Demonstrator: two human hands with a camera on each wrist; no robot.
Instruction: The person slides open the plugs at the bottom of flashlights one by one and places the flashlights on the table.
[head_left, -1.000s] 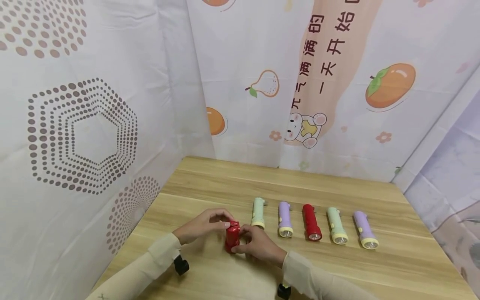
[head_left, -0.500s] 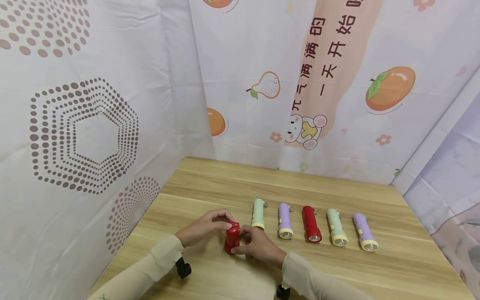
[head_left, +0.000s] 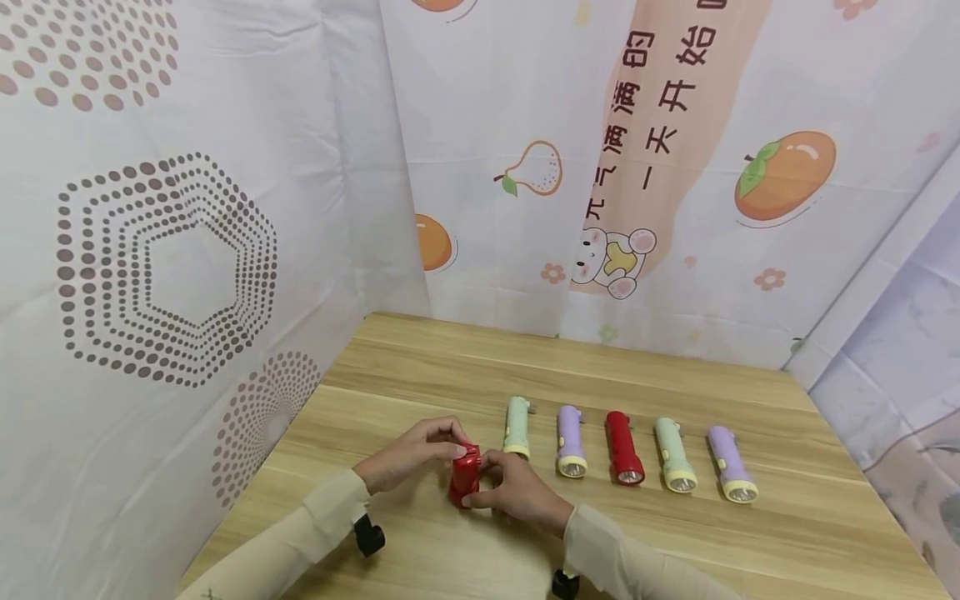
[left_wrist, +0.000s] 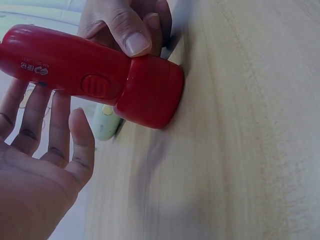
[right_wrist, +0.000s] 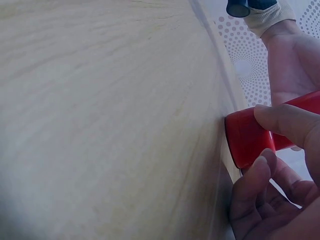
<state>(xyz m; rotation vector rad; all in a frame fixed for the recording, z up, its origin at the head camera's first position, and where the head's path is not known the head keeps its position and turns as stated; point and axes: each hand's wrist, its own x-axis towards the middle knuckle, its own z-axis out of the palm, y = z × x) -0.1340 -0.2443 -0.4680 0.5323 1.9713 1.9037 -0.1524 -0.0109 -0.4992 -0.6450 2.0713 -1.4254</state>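
A red flashlight [head_left: 465, 481] stands upright on the wooden table, its wide head end down. My left hand [head_left: 405, 456] holds it near the top, with the thumb on its upper end. Low on the flashlight, my right hand [head_left: 521, 493] grips the head end between thumb and fingers. In the left wrist view an oval button shows on the side of the red flashlight [left_wrist: 60, 61]. The right wrist view shows the right thumb pressing on the head of the red flashlight [right_wrist: 247, 139]; the lens is hidden against the table.
To the right lie a light green flashlight [head_left: 517, 425], a purple flashlight [head_left: 570, 437], another red flashlight [head_left: 622, 446], a second green flashlight [head_left: 674, 452] and a second purple flashlight [head_left: 729, 462], in a row. Printed curtains [head_left: 480, 275] enclose the table [head_left: 420, 367] behind and on both sides.
Both hands keep their hold on the upright red flashlight. The left wrist has shifted very slightly to the right; the row of flashlights stays as it was.
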